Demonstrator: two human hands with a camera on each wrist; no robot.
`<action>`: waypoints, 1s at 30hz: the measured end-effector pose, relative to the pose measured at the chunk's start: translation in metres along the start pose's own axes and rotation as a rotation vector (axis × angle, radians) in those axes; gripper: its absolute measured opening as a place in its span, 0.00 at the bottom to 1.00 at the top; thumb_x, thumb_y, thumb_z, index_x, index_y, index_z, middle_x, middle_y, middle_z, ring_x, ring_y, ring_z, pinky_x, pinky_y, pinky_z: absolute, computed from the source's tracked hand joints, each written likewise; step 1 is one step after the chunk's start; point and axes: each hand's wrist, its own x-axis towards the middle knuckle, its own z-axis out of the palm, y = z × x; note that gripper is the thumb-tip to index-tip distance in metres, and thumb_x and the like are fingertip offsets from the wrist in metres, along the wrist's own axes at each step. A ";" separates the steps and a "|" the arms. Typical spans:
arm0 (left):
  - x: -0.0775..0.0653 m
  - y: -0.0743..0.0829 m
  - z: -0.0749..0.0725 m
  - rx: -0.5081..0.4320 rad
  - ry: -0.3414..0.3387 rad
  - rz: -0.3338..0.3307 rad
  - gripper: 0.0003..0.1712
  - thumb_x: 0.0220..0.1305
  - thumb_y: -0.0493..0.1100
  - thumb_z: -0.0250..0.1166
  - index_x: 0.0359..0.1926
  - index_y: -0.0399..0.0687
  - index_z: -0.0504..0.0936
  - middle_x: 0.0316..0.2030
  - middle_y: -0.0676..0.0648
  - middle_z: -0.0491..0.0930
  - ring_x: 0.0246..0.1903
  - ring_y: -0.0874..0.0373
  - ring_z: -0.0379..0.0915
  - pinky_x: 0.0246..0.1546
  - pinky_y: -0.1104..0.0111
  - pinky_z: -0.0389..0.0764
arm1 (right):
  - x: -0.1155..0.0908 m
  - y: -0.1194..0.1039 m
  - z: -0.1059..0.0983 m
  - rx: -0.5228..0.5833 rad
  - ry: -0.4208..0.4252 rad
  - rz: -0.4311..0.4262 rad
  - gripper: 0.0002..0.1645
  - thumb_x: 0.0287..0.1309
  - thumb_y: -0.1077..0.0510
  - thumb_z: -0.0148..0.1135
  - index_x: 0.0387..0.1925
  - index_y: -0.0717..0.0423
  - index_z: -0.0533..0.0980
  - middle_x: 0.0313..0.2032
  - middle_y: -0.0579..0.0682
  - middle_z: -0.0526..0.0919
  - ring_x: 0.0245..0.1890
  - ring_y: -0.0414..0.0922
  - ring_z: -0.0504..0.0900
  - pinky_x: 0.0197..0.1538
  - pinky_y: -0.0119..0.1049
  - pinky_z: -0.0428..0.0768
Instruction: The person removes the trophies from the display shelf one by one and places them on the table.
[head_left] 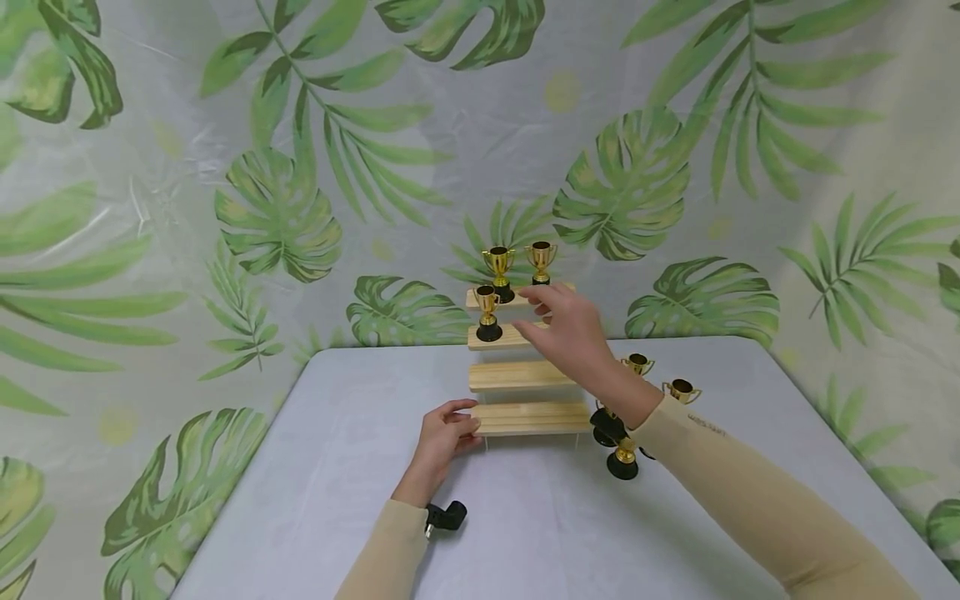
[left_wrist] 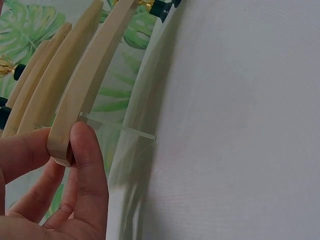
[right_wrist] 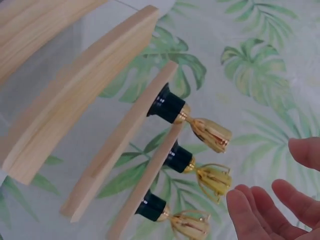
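Note:
A tiered wooden display stand (head_left: 528,418) with clear supports stands on the table. My left hand (head_left: 442,442) pinches the left end of its lowest shelf; in the left wrist view, the thumb and index finger (left_wrist: 30,152) are on either side of the board (left_wrist: 95,75). Two small gold trophies (head_left: 499,267) with black bases stand on the top shelf. Another trophy (head_left: 488,315) stands at the left of the shelf below. Just right of it is my right hand (head_left: 570,333), fingers loosely bent and apart from the thumb, holding nothing. The right wrist view shows a gap between the fingers (right_wrist: 245,210) and the trophies.
Several more gold trophies (head_left: 622,461) stand on the white-covered table (head_left: 337,417) right of the stand, partly hidden by my right forearm. A leaf-patterned sheet (head_left: 480,167) hangs behind the table. A black wrist device (head_left: 447,516) is at my left cuff.

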 end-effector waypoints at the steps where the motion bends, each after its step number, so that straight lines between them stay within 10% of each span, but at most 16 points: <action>1: 0.000 0.000 0.000 0.000 0.002 -0.002 0.23 0.61 0.31 0.70 0.57 0.40 0.81 0.39 0.41 0.76 0.33 0.50 0.83 0.36 0.63 0.87 | 0.003 0.000 0.002 -0.003 0.006 -0.001 0.23 0.58 0.53 0.74 0.55 0.52 0.82 0.42 0.50 0.83 0.39 0.47 0.83 0.41 0.41 0.86; 30: -0.005 0.004 0.003 0.016 0.001 -0.002 0.24 0.62 0.31 0.69 0.59 0.39 0.80 0.39 0.41 0.76 0.31 0.54 0.82 0.39 0.61 0.87 | 0.057 0.008 0.059 -0.056 -0.081 0.149 0.27 0.61 0.47 0.72 0.57 0.56 0.80 0.48 0.54 0.83 0.40 0.47 0.82 0.39 0.44 0.82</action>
